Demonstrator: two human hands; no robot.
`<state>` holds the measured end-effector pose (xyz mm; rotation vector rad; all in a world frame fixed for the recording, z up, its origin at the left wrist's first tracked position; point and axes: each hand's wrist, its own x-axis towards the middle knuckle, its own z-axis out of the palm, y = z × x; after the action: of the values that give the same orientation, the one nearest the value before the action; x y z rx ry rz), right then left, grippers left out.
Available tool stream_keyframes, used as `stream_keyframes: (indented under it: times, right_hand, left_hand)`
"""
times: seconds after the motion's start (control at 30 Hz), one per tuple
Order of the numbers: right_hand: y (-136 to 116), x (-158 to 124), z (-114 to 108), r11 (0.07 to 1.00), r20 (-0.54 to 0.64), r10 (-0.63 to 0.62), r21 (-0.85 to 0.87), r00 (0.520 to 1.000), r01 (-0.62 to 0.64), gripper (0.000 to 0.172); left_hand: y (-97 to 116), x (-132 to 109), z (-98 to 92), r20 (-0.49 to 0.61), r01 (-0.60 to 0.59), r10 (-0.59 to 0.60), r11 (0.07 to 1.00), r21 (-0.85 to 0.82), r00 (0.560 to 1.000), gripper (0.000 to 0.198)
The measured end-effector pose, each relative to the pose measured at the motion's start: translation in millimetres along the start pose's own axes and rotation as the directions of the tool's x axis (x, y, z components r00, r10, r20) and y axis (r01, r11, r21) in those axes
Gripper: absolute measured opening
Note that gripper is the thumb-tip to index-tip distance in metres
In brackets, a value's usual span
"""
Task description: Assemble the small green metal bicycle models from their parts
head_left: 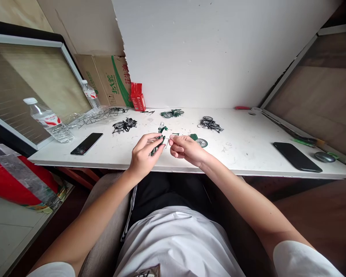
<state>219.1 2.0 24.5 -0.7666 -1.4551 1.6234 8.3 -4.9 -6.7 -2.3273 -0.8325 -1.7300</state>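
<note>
My left hand (145,152) grips a dark green model bicycle frame (162,130) between thumb and fingers, just above the front part of the white table (109,154). Close to its right, my right hand (186,148) is closed in a pinch. A thin piece seems to lie at those fingertips, too small to name. Beyond the right hand a loose spoked wheel (202,142) and a small green piece (193,136) rest on the tabletop. Part of the frame is hidden by the left fingers.
Model bicycles stand about: green (173,113) at the back, black ones left (125,125) and right (210,124). Black part frames (103,114), bottles (50,120), a phone (87,144), a red box (137,97), a dark slab (296,156) and a mouse (325,156) sit around.
</note>
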Motion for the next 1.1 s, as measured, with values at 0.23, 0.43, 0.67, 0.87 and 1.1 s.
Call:
stream_keyframes:
  times: [0.23, 0.43, 0.67, 0.87, 1.1]
  right_hand:
    - [-4, -1, 4, 0.96, -0.106, -0.019, -0.279, 0.994, -0.012, 0.046]
    - [-7, -6, -4, 0.555, -0.036, -0.377, -0.808, 0.925, 0.195, 0.033]
    - [-4, -7, -13, 0.084, 0.209, -0.594, -0.945, 0.777, 0.317, 0.031]
    - [-1, -4, -8, 0.205, 0.138, -0.565, -0.931, 0.814, 0.301, 0.036]
    - [-12, -4, -7, 0.845, -0.075, -0.098, -0.533, 0.992, 0.043, 0.048]
  left_hand:
    - [1, 0, 3.7, 0.005, 0.103, -0.103, 0.994, -0.023, 0.995, 0.016]
    - [2, 1, 3.7, -0.01, 0.162, -0.163, 0.985, -0.058, 0.987, 0.016]
    - [5, 2, 4.1, -0.025, 0.174, -0.178, 0.978, -0.117, 0.984, 0.016]
    - [3, 0, 2.1, -0.011, 0.088, -0.089, 0.994, -0.068, 0.996, 0.02]
    - [0, -1, 1.0, 0.031, 0.054, -0.053, 0.998, -0.028, 0.998, 0.021]
